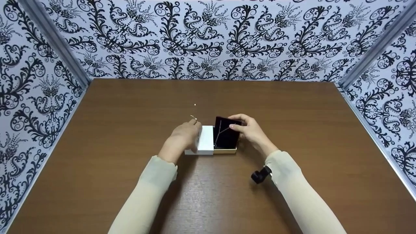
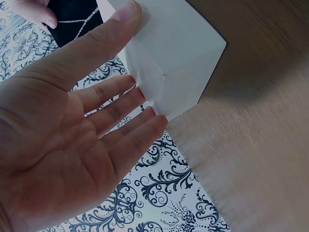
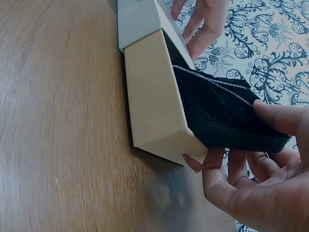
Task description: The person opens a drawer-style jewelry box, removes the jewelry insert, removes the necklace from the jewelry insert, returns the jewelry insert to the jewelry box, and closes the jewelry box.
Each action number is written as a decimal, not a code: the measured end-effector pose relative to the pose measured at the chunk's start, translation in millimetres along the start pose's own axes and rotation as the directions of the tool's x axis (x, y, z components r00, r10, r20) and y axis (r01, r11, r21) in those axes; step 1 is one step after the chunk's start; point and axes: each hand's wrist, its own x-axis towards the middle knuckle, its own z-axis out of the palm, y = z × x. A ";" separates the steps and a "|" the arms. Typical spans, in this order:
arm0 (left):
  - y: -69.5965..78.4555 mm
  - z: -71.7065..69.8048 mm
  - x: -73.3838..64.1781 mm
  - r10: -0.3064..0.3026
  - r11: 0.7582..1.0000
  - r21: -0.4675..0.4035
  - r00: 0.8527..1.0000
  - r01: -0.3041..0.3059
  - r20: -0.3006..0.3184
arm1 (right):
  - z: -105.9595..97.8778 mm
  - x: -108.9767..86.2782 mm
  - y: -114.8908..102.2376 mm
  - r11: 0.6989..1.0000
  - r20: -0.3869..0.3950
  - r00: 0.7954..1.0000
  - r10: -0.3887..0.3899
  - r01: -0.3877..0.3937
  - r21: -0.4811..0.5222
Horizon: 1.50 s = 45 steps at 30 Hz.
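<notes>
A small box with a white sleeve cover [image 1: 206, 138] lies near the middle of the table, its cream tray [image 3: 154, 96] partly slid out at the right. My left hand [image 1: 183, 136] is at the cover's left part, thumb on one face and fingertips along another. With the thumb on top and fingers beneath, my right hand [image 1: 252, 130] pinches a black velvet jewellery pad [image 3: 217, 111], tilted up at its right end out of the tray. A thin silver chain necklace [image 1: 219, 132] lies across the pad; the right thumb is at the chain.
Behind the left hand, a thin shiny piece [image 1: 193, 117] and a tiny bright speck [image 1: 195, 104] lie on the brown wooden table [image 1: 130, 97]. Patterned panels [image 1: 208, 39] wall the table at the back and both sides. A black wrist camera [image 1: 260, 175] hangs below the right sleeve.
</notes>
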 end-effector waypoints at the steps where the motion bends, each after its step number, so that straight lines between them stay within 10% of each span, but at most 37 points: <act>1: 0.0 0.0 0.0 0.000 1.000 0.000 1.000 0.000 0.001 | -0.5 0.0 0.1 1.000 -0.001 1.000 -0.001 0.001 0.011; 20: -3.3 7.0 -1.1 0.012 1.000 -0.009 1.000 -0.012 -0.005 | -4.7 -5.9 -12.5 0.997 -0.050 0.996 -0.073 0.074 0.026; 30: 4.0 3.8 -12.7 0.067 0.968 -0.240 0.996 -0.080 -0.062 | -1.6 -10.2 -23.0 0.981 -0.028 0.990 -0.136 0.139 0.132; 36: 11.9 -5.2 -18.9 0.114 0.850 -0.498 0.984 -0.170 -0.140 | -3.0 -13.9 -26.3 0.974 -0.004 0.982 -0.187 0.186 0.130; 45: 14.8 -6.5 -16.5 0.121 0.515 -0.825 0.973 -0.233 -0.199 | -0.8 -21.3 -37.3 0.978 0.004 0.982 -0.191 0.190 0.087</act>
